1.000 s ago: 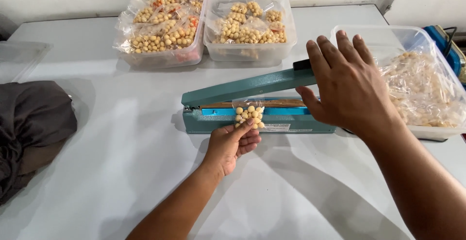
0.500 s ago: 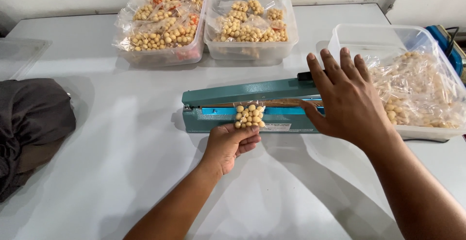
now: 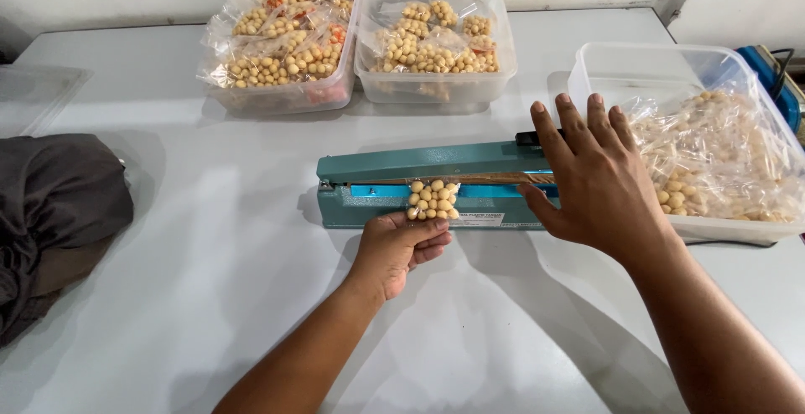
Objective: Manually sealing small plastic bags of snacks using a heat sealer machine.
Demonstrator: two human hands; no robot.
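**Pressing the sealer arm down on a small bag of snacks**

Pinching the near edge of a small clear plastic bag of round yellow-tan snack balls (image 3: 433,200), the person's left hand (image 3: 401,246) rests on the smooth white table (image 3: 210,297), fingers curled under the bag and thumb on top. The bag's far end lies across the bar of the teal metal impulse sealer (image 3: 419,183), between the base and the hinged arm. Compared with a second ago, the arm has come down: it stood raised at an angle then and now lies nearly flat over the bag. The right hand (image 3: 599,183) has followed it down and sits palm-flat on the arm's right end, fingers spread and straight.

To the left, a dark grey crumpled cloth (image 3: 59,213) lies soft and folded on the table. At the right edge stands a clear rectangular plastic tub of loose glossy bags (image 3: 721,154). Farther back, two clear rectangular plastic tubs (image 3: 360,41) sit side by side, touching, both heaped with filled bags of the same pale balls, some orange ones showing in the left tub.
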